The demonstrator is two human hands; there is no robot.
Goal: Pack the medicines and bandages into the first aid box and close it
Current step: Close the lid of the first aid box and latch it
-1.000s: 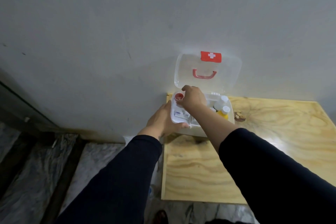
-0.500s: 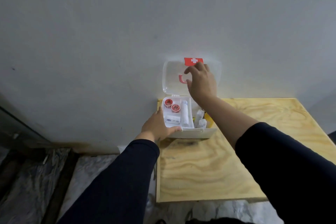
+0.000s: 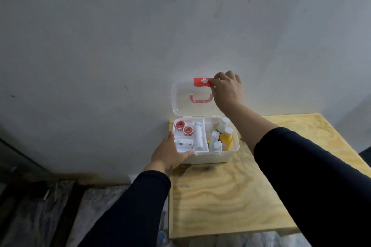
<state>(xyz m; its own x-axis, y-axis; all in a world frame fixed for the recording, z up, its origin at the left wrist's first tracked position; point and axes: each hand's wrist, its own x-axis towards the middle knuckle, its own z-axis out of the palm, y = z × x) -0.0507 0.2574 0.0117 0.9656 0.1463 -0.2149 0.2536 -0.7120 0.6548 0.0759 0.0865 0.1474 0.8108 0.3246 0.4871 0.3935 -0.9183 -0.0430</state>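
Observation:
A white first aid box stands open at the back left corner of the plywood table. Its clear lid, with a red cross latch and red handle, leans upright against the wall. Inside lie two red tape rolls, a rolled bandage, a small white packet, white bottles and a yellow bottle. My left hand grips the box's front left corner. My right hand holds the lid's top right edge by the latch.
The grey wall rises directly behind the box. The table's left edge runs just left of the box, with a dark marbled floor below. Bare plywood stretches to the front and right.
My right hand left the box's inside, rose to the lid and shifted to its top right edge. The view moved back, showing more of the contents. My left hand kept its hold.

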